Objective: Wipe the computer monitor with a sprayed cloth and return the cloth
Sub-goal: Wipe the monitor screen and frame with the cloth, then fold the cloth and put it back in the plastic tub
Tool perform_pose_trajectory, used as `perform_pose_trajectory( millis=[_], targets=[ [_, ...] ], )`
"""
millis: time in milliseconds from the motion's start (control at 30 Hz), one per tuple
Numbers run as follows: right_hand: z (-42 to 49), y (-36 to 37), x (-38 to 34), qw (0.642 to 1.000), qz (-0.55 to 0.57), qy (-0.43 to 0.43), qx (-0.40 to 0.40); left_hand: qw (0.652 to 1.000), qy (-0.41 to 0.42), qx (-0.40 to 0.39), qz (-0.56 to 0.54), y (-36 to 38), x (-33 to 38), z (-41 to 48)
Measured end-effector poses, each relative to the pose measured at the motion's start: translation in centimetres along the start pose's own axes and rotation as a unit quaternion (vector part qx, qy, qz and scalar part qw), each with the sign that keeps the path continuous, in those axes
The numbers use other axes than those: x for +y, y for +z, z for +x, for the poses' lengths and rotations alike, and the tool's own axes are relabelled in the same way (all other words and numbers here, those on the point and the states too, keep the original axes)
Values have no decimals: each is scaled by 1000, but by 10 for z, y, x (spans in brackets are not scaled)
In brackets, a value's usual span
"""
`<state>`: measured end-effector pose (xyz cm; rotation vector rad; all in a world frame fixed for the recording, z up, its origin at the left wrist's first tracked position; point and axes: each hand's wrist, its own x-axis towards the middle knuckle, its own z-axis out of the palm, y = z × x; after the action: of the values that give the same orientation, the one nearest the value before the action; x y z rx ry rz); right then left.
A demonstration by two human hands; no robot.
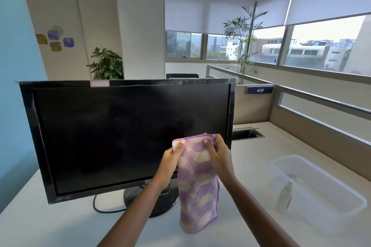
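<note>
Cloth (197,182) soft, light, limp | left hand (172,158) and right hand (217,154) pinch its top corners | hangs before monitor (128,136)

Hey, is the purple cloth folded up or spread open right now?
Folded. The purple cloth hangs as a narrow doubled strip, its top edge pinched by the left hand and right hand in front of the monitor.

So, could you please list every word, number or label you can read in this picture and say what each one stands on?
"439": white digits on the blue plate fixed to the desk divider right of the monitor.
White sticker with red border on the monitor's top edge: no text readable.
Spray bottle: no readable label.
</note>
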<state>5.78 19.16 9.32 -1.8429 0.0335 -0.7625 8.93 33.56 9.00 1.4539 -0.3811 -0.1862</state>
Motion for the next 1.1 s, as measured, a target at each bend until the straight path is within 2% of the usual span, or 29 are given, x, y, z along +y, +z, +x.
perform_pose_trajectory(
  millis=[133, 267, 433, 533, 633, 700, 767, 833, 933, 1100],
  targets=[
    [-5, -1, 6, 992, 25, 118, -23, 999, -2, -29, -19, 9, 5, -2],
    [-21, -15, 16, 956, 165, 214, -114, 999, 9, -37, -28, 18, 2, 0],
    [-33, -46, 21, 965, 146, 183, -121, 999, -1, -29, -37, 33, -2, 5],
    [-28, -63, 20, 979, 76, 161, -99, 999, 14, -22, -23, 48, -1, 14],
    [-23, -84, 21, 987, -10, 128, -93, 996, 61, -11, 59, 66, 4, 24],
    [-20, -100, 22, 988, -50, 113, -95, 977, 123, -32, 173, 79, 9, 31],
    [-17, -119, 26, 988, -68, 103, -96, 930, 184, -62, 312, 95, 12, 37],
    [-14, -138, 31, 987, -80, 94, -101, 891, 204, -90, 394, 117, 16, 42],
    [-10, -168, 38, 985, -84, 96, -115, 903, 183, -107, 374, 155, 23, 48],
    [0, -232, 58, 971, -58, 154, -173, 921, 196, -79, 327, 218, 33, 62]
  ],
)
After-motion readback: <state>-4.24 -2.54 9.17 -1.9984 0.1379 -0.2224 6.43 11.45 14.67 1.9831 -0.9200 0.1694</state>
